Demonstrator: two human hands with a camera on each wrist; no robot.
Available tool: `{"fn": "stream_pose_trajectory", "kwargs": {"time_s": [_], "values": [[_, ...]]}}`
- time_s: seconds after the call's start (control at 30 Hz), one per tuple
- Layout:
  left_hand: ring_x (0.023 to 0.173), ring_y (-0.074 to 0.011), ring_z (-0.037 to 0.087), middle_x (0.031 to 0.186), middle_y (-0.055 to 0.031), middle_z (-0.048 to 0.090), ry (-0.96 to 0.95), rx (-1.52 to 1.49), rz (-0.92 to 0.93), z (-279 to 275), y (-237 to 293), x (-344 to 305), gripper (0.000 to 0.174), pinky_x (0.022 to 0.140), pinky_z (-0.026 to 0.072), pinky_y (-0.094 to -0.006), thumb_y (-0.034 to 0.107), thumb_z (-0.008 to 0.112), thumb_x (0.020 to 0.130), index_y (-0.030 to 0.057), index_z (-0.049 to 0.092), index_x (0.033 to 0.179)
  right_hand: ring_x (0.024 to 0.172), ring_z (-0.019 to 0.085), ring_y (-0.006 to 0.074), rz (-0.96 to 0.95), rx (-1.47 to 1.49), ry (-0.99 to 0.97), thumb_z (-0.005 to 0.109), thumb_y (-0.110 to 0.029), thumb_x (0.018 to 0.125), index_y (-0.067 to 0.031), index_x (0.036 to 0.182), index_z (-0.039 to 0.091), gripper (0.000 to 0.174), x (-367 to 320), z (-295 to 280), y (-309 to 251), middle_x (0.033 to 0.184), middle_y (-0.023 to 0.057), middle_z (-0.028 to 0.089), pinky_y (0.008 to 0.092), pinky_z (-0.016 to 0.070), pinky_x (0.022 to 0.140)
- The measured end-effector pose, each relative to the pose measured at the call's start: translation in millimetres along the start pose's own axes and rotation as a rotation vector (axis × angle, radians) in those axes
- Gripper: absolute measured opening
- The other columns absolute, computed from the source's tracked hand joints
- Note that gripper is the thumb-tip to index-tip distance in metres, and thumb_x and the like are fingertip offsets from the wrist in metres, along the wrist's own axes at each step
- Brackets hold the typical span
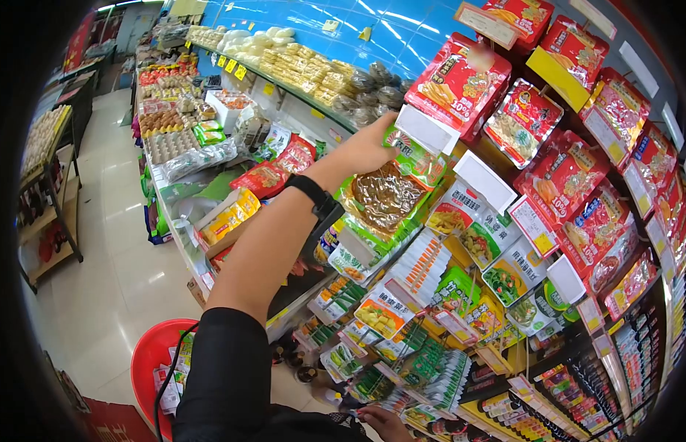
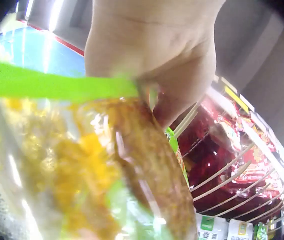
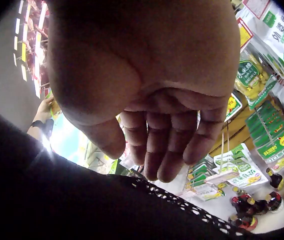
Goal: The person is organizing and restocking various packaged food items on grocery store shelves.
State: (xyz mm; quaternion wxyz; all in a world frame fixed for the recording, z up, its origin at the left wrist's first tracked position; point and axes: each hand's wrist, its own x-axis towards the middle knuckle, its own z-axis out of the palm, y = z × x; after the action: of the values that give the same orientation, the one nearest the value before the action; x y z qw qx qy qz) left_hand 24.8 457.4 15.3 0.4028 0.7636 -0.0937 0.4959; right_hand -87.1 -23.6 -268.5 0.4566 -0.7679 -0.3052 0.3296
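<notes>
The left hand point(image 1: 366, 151) grips the top edge of a green-edged clear packet point(image 1: 386, 197) with brown food inside, hanging at the rack beneath a white tag. In the left wrist view the same packet point(image 2: 147, 165) fills the lower left, below the left hand point(image 2: 157, 55); the fingertips are hidden behind it. The right hand point(image 1: 387, 423) is low, near the bottom edge of the head view. Seen from the right wrist, the right hand point(image 3: 157, 125) hangs with its fingers loosely bent and nothing in them, beside a black garment with a lacy edge.
Red packets point(image 1: 461, 85) hang on hooks at the upper right, with pickle packets point(image 1: 387, 311) in rows below. A counter of egg trays point(image 1: 170, 146) runs along the left. On the floor stands a red basket point(image 1: 142, 368) with packets inside. Dark bottles point(image 3: 274, 200) stand low beside the rack.
</notes>
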Motion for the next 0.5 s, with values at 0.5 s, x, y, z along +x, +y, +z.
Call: {"fn": "stream_pose_trajectory", "kwargs": {"time_s": [0.5], "values": [[0.111, -0.0344, 0.055, 0.116, -0.0167, 0.061, 0.056, 0.641, 0.229, 80, -99, 67, 0.035, 0.095, 0.0437, -0.0399, 0.016, 0.057, 0.082, 0.0079, 0.059, 0.116, 0.096, 0.059, 0.0196, -0.018, -0.023, 0.088, 0.054, -0.020, 0.097, -0.0049, 0.111, 0.062, 0.022, -21, -5, 39, 0.103, 0.0084, 0.063, 0.0332, 0.0476, 0.083]]}}
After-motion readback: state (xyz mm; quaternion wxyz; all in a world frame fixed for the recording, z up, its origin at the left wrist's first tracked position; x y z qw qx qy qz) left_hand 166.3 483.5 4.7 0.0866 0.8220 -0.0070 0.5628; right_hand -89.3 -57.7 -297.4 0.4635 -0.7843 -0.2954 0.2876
